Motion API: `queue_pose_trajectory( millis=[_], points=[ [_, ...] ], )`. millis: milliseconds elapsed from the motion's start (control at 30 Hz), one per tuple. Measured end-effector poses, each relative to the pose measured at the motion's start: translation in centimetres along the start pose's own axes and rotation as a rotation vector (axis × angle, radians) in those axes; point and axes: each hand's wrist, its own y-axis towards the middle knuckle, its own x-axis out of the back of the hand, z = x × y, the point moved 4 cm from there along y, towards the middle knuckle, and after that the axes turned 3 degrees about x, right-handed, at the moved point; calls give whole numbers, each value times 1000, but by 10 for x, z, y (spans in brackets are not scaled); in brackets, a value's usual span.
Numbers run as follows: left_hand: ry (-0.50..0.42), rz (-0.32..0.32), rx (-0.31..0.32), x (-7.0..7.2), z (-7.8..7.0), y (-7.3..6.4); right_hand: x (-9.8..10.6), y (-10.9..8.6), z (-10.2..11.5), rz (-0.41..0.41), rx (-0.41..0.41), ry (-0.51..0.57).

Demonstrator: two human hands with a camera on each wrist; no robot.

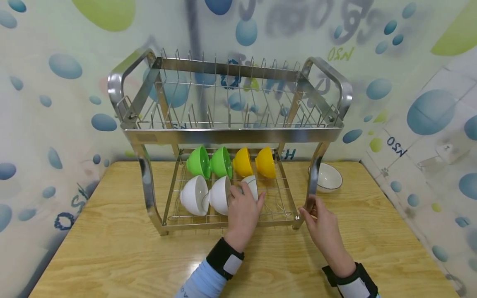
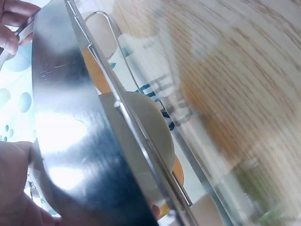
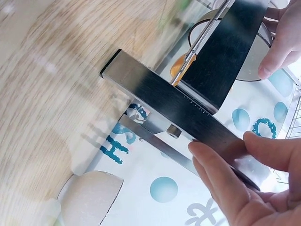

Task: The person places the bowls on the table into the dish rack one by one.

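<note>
A two-tier metal dish rack (image 1: 231,135) stands on the table against the wall. On its lower tier my left hand (image 1: 244,211) holds a white bowl with a thin dark rim (image 1: 252,185), thumb to the right and fingers over the top. That bowl is tipped on its side, like the two white bowls (image 1: 194,195) to its left. Behind them sit two green bowls (image 1: 198,162) and two yellow bowls (image 1: 266,162) in a row. My right hand (image 1: 323,225) pinches the rack's right front leg (image 3: 178,110) low down, between thumb and fingers.
Another white bowl with a dark rim (image 1: 328,178) rests on the wooden table (image 1: 123,248), right of the rack. Upright wire slots (image 1: 229,118) line the upper tier. The patterned wall (image 1: 48,103) closes in the back and sides.
</note>
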Motion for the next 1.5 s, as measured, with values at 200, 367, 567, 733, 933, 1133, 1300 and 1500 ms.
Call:
queue_pose_trajectory(
  millis=[200,367,567,733,933,1133,1300,1500],
  points=[
    [-68,64,22,-2,1,1,2,1,0,16,-35,-10],
    [-122,113,52,0,3,0,1,1,-1,25,-56,6],
    [-178,138,76,5,3,0,1,2,-2,-3,-20,6],
    [-191,155,82,5,4,1,1,3,0,-42,-6,19],
    [-228,179,93,5,6,0,1,10,-1,-66,-40,72],
    [-276,212,108,6,7,0,3,23,-2,-120,-64,129],
    [-266,202,83,12,6,2,8,35,-1,-186,-52,172],
    [-243,40,-80,25,1,4,17,48,-6,-260,-81,209]
  ],
)
